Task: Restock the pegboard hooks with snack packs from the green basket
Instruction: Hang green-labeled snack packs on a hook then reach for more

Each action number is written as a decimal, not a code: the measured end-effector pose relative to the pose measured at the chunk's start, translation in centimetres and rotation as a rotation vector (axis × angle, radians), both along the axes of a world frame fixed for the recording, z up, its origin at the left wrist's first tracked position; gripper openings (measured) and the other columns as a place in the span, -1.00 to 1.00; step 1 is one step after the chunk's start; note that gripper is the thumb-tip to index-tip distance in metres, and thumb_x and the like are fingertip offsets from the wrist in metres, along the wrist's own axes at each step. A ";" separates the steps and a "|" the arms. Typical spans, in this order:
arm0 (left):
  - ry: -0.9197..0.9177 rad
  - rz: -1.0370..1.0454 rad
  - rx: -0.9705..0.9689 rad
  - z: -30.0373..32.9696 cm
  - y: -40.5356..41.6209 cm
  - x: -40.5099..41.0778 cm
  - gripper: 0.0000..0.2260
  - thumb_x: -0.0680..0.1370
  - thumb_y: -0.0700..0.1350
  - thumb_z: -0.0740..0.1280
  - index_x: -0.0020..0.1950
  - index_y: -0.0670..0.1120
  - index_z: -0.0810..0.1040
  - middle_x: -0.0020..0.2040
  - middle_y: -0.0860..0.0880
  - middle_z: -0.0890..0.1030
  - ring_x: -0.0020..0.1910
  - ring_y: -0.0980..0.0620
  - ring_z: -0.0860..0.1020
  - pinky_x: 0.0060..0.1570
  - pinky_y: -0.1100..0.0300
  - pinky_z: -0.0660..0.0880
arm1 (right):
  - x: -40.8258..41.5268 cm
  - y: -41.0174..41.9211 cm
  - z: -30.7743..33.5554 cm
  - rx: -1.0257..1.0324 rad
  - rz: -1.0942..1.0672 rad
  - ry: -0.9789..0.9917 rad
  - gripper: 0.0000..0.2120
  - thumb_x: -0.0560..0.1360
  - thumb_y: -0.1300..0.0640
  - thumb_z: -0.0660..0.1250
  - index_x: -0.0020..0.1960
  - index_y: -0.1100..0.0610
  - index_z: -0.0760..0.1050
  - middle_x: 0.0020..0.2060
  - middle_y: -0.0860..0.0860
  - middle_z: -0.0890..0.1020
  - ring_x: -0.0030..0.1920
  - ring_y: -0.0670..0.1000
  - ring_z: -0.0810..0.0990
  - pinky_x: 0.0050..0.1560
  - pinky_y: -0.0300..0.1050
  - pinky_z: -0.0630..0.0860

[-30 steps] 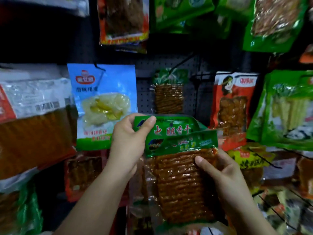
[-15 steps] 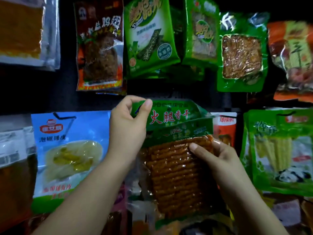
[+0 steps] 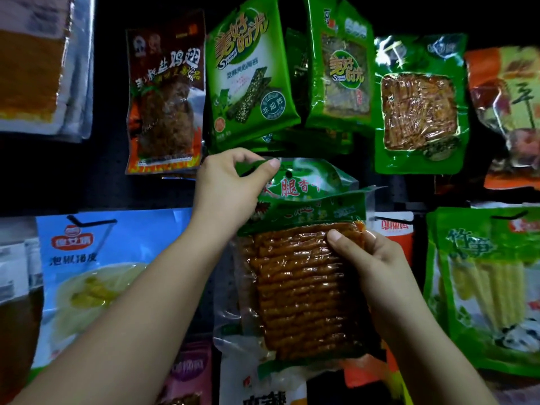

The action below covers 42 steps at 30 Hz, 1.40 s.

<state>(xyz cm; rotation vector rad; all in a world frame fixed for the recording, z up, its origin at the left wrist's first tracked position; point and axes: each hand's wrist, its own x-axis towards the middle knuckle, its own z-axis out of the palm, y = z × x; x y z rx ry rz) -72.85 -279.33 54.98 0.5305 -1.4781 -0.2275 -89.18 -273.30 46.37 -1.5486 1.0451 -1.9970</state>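
I hold a small stack of green-topped snack packs (image 3: 301, 287) with clear windows showing brown strips, raised in front of the dark pegboard (image 3: 102, 176). My left hand (image 3: 228, 191) pinches the top left corner of the front pack's green header, beside its small hang hole. My right hand (image 3: 371, 267) grips the packs' right side, thumb pressed on the clear window. The hook behind the packs is hidden. The green basket is out of view.
Hanging packs crowd the board: a dark chicken-wing pack (image 3: 165, 97), green seaweed packs (image 3: 251, 71), a green pack of brown strips (image 3: 419, 106) above; a blue pickle pack (image 3: 96, 276) left, a bamboo-shoot pack (image 3: 488, 287) right.
Both hands have lifted the packs upward along the board, and my view has tilted up, bringing the upper row of hanging packs into sight. The grips are unchanged.
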 end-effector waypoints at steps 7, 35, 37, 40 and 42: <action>0.012 -0.014 0.014 0.0 -0.2 0.1 -0.84 0.43 0.05 0.45 -0.25 -0.01 0.61 -0.25 0.01 0.66 -0.11 0.01 0.63 0.02 0.00 0.56 | -0.1 -0.8 0.0 -0.017 0.026 0.008 -0.85 0.41 0.01 0.39 -0.15 0.08 0.63 -0.20 0.10 0.72 -0.18 0.09 0.72 -0.09 0.03 0.59; 0.038 -0.144 0.354 -3.6 -12.3 0.1 -0.93 0.54 -0.24 0.32 -0.01 -0.11 0.50 0.00 -0.13 0.63 -0.07 0.01 0.61 -0.04 0.18 0.54 | 1.6 -11.1 -1.5 0.202 -0.170 -0.105 -0.69 0.50 -0.02 0.35 0.16 0.14 0.55 0.02 0.06 0.66 0.05 0.09 0.63 0.18 0.12 0.54; 0.024 -0.109 0.374 -3.6 -13.8 -0.3 -0.90 0.54 -0.24 0.32 0.04 -0.14 0.51 0.04 -0.16 0.63 0.00 -0.08 0.61 0.08 0.02 0.55 | 1.4 -12.6 -1.4 0.224 -0.197 -0.081 -0.65 0.51 -0.04 0.34 0.19 0.15 0.54 0.08 0.07 0.63 0.11 0.11 0.59 0.22 0.14 0.50; 0.013 -0.024 0.390 -3.7 -15.8 -0.6 -0.86 0.53 -0.21 0.34 0.08 -0.15 0.52 0.05 -0.17 0.63 0.05 -0.15 0.60 0.11 -0.10 0.53 | 1.1 -14.9 -1.3 0.241 -0.263 -0.040 -0.76 0.52 -0.04 0.32 0.07 0.10 0.54 0.06 0.06 0.62 0.10 0.12 0.58 0.22 0.13 0.49; -0.014 0.063 0.382 -3.8 -16.9 -0.9 -0.84 0.52 -0.19 0.36 0.09 -0.15 0.53 0.06 -0.17 0.63 0.06 -0.16 0.59 0.11 -0.10 0.53 | 0.9 -16.3 -1.2 0.260 -0.320 -0.009 -0.69 0.52 -0.05 0.31 0.14 0.14 0.53 0.10 0.09 0.60 0.13 0.14 0.56 0.23 0.12 0.48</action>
